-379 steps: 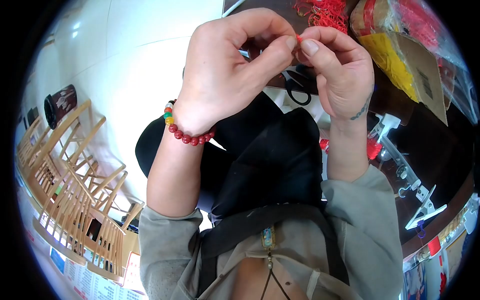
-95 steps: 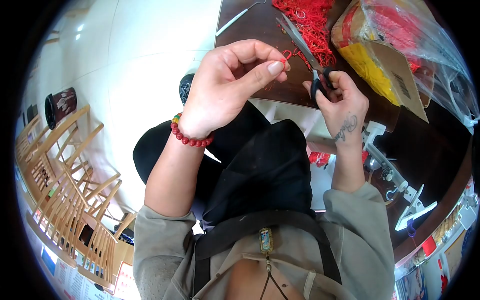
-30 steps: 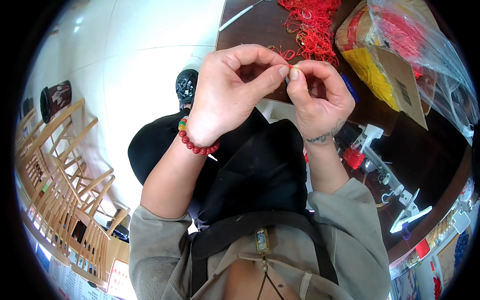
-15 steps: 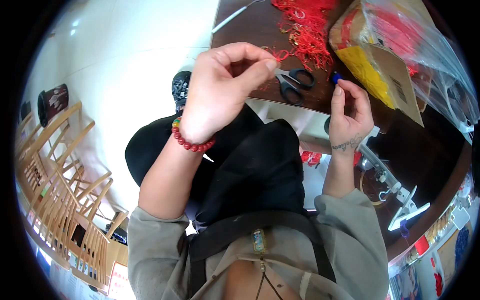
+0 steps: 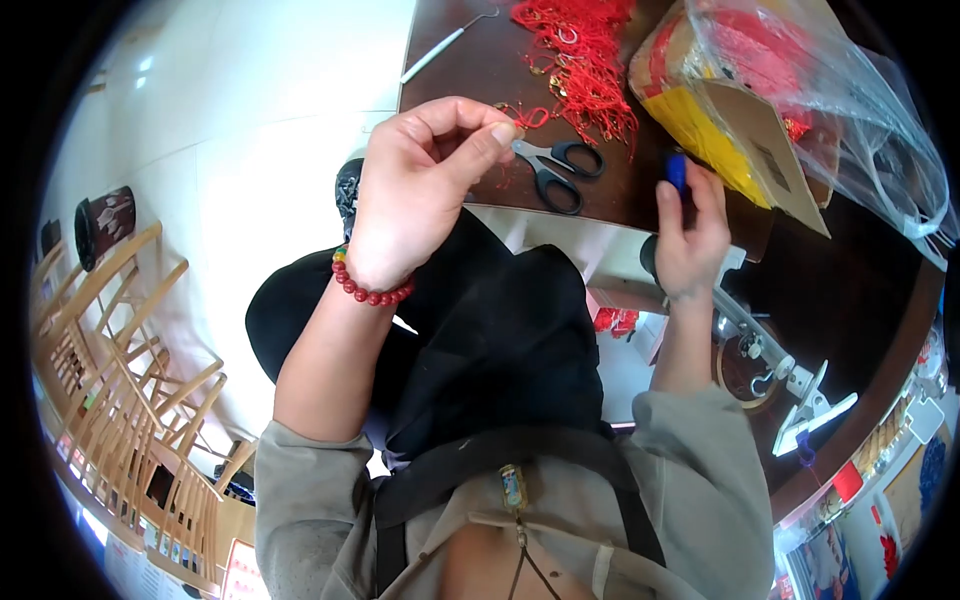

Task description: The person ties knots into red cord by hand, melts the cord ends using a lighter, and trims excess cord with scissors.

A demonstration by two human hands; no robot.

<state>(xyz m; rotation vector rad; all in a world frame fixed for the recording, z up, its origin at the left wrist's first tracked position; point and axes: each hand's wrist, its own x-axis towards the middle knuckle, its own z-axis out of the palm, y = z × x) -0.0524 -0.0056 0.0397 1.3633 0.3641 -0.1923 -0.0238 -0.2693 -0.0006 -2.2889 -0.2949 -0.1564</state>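
My left hand [image 5: 425, 185], with a red bead bracelet [image 5: 372, 295] at the wrist, pinches a thin red cord [image 5: 532, 117] between thumb and forefinger. Looped ends of the cord stick out past the fingertips, over the table edge. In my right hand [image 5: 692, 235] a small blue lighter [image 5: 676, 174] stands upright, gripped between thumb and fingers. Scissors [image 5: 556, 170] with black handles lie on the table between the two hands, blades partly hidden by my left fingertips. A heap of red knotted cords [image 5: 580, 65] lies just beyond.
A hook tool with a white handle [image 5: 435, 54] rests at the table's left edge. On the right stand an open cardboard box [image 5: 765, 140] and a clear plastic bag [image 5: 860, 130]. A white clamp stand [image 5: 808, 415] is at lower right. Wooden chairs [image 5: 130, 370] stand on the left.
My right hand has turned, so the blue lighter now stands upright and shows more of its body. My left hand keeps its pinch on the cord. The whole view has shifted slightly.
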